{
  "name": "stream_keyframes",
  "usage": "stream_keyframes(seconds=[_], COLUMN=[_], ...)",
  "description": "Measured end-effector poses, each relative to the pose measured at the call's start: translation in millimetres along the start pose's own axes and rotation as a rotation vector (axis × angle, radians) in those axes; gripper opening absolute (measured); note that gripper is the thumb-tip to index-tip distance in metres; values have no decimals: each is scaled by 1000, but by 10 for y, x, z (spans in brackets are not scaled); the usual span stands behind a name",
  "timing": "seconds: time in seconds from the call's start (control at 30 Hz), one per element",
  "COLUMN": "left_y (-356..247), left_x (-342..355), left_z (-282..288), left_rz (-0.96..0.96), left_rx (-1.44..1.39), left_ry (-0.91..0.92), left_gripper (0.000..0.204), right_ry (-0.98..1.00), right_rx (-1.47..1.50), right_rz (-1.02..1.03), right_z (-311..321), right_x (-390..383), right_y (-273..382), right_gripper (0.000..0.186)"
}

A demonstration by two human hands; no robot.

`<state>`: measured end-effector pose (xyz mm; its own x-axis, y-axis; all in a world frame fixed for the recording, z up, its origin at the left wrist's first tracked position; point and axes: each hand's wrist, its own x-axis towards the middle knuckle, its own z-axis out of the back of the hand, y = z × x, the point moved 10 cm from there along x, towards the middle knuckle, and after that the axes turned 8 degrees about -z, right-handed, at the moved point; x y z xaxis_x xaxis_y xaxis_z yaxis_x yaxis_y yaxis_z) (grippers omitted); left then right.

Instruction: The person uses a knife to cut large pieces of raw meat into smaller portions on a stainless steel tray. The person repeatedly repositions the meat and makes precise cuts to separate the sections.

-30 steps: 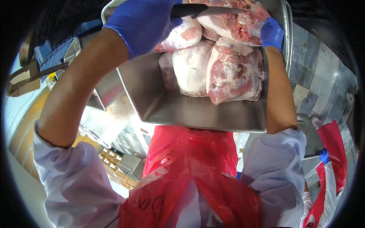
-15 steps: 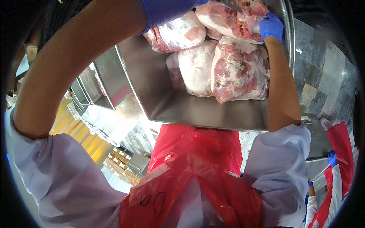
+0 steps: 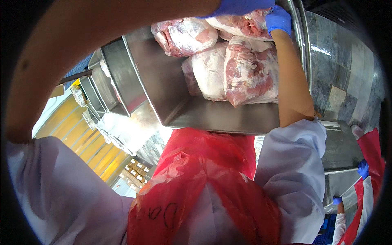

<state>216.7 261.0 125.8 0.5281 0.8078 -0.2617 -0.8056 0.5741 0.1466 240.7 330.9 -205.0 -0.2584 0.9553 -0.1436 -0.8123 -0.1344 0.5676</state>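
Note:
My blue-gloved left hand (image 3: 241, 6) reaches over the back meat piece at the top of the view; its fingers are mostly out of frame, and what they hold cannot be seen. My gloved right hand (image 3: 278, 19) grips the right end of that back meat piece (image 3: 249, 26). Below are a pale, fat-covered piece (image 3: 208, 73), a redder piece (image 3: 251, 71) and, at upper left, another piece (image 3: 183, 36), all in a deep steel bin (image 3: 218, 118).
Steel bins (image 3: 122, 81) stand to the left, beyond them yellow slats (image 3: 85, 151) and cartons (image 3: 134, 173). Tiled floor (image 3: 343, 73) shows at right. A co-worker in a red apron (image 3: 369, 147) with blue gloves works at lower right beside steel containers (image 3: 343, 147).
My left forearm has swung up and across toward the top, and the knife seen in that hand has left view. My right hand has moved slightly up and left on the meat.

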Motion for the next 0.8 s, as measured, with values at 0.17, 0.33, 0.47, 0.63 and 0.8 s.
stream_keyframes(seconds=[0.17,0.33,0.47,0.63,0.8], left_y=[-356,-576,-513,-200,33], left_x=[-160,-235,-396,-923,-1397], left_z=[-199,-559,-562,-249,-521], left_rz=[83,245,210,249,188], left_rx=[-15,-308,-58,-74,113], left_ry=[-61,-105,-47,-78,-32], left_gripper=[23,28,35,28,39], right_ry=[44,95,142,101,60], right_rx=[39,95,91,85,98], right_rz=[115,-87,71,263,72], right_z=[69,245,334,135,645], right_x=[-80,-109,-254,-38,-352], right_y=[292,181,334,136,553], right_gripper=[29,33,35,38,27])
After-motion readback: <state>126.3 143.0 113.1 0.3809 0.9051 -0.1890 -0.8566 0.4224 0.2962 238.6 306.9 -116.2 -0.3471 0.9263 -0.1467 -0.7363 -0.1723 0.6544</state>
